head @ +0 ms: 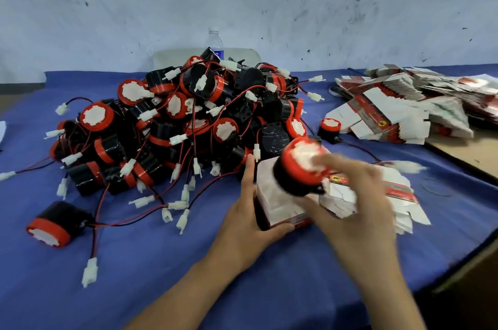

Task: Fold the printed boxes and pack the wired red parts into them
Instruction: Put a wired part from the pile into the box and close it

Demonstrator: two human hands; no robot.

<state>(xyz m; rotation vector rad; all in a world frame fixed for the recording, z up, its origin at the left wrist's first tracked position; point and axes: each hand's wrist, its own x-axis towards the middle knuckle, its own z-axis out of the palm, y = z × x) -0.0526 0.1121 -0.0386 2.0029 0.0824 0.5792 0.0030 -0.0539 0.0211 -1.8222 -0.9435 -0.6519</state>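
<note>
My left hand (248, 222) is curled round one folded white-and-red printed cardboard box (277, 203) standing on the blue-clothed counter (134, 275). My right hand (361, 203) pinches a round black-bodied, red-rimmed wired part (299, 170) right at the box's open top. So this box is folded but, I judge, neither filled nor closed yet. A large heap of the same wired parts (188, 119) lies behind, unpacked. Flat unfolded box blanks (398, 114) lie at the far right, with a second stack of blanks (401, 211) under my right hand. No finished boxes show. My right hand is blurred, so I cannot tell how deep the part sits or where its wire runs.
</note>
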